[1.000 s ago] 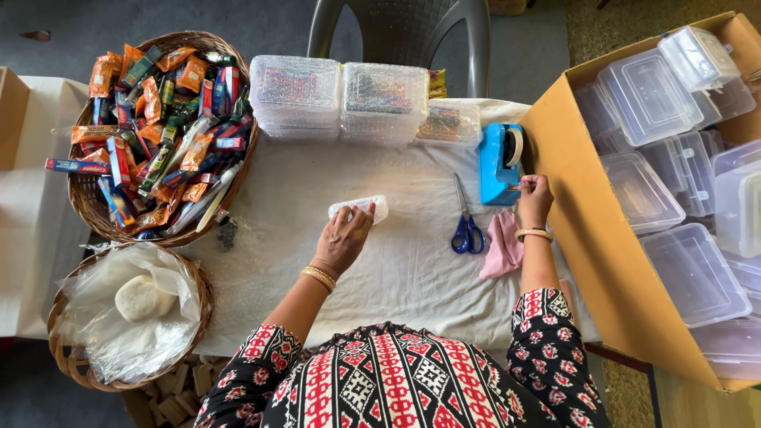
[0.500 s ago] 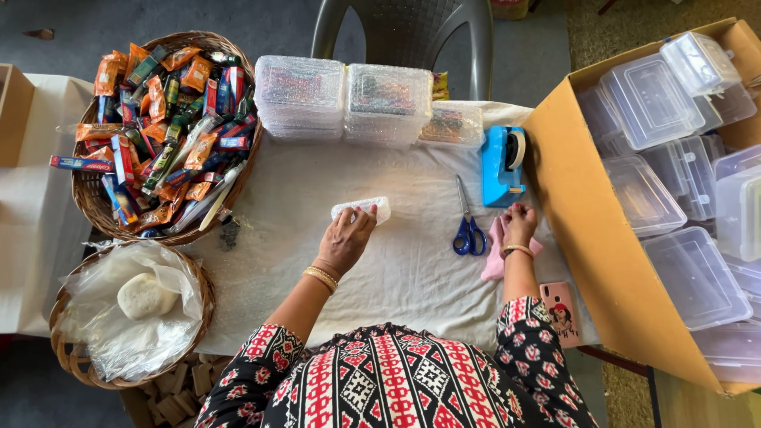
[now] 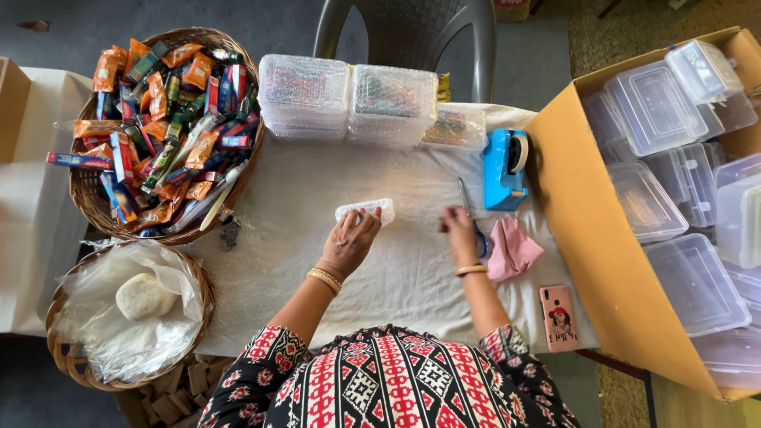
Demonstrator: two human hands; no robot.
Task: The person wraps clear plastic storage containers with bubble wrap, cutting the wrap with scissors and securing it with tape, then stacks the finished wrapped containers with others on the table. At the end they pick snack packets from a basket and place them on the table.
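Left hand (image 3: 351, 238) flat, fingers (image 3: 366, 217) extended forward; right hand (image 3: 460, 231) blurred, fingers curled.

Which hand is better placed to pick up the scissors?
Right. The right hand hovers right beside the blue-handled scissors, while the left hand rests on the small bubble-wrapped packet, farther from them.

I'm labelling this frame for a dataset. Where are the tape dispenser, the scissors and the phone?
tape dispenser (image 3: 502, 170), head view, on the blue body.
scissors (image 3: 464, 194), head view, on the metal blades above the right hand.
phone (image 3: 559, 317), head view, on the middle of its pink case.
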